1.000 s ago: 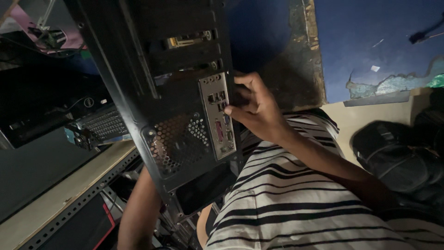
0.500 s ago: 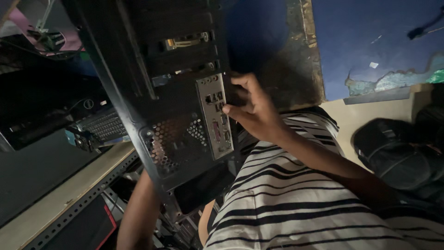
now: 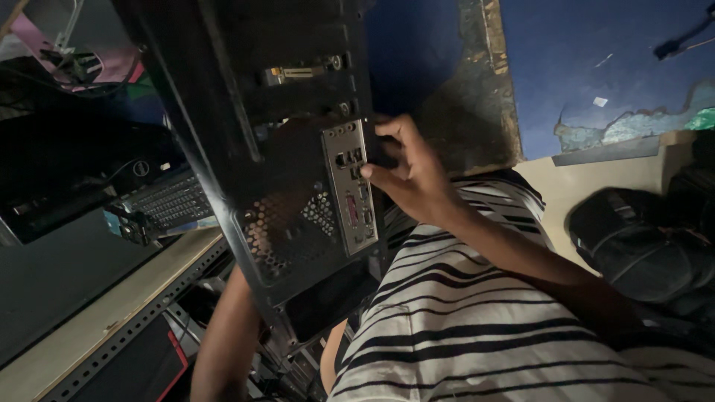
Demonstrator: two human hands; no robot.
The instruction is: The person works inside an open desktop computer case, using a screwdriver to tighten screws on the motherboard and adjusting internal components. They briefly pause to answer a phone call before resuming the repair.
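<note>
Right hand (image 3: 413, 175) grips the rear edge of a black desktop computer case (image 3: 246, 149), fingers curled around it and thumb resting by the silver port panel (image 3: 351, 190) just left of the hand. Left hand is hidden below the case, only its forearm (image 3: 223, 342) showing, so its grip cannot be told. Further left, a black keyboard (image 3: 167, 201) lies on the counter (image 3: 97, 320).

**Metal case, worn wall**

The computer case (image 3: 246, 149) is dark matt sheet metal, its fan grille (image 3: 287, 231) perforated. The port plate (image 3: 351, 190) is thin bare metal with a dull silvery sheen. The striped shirt (image 3: 477, 335) is soft cloth. The blue wall (image 3: 588, 52) is matt paint, flaking to rough plaster.
</note>
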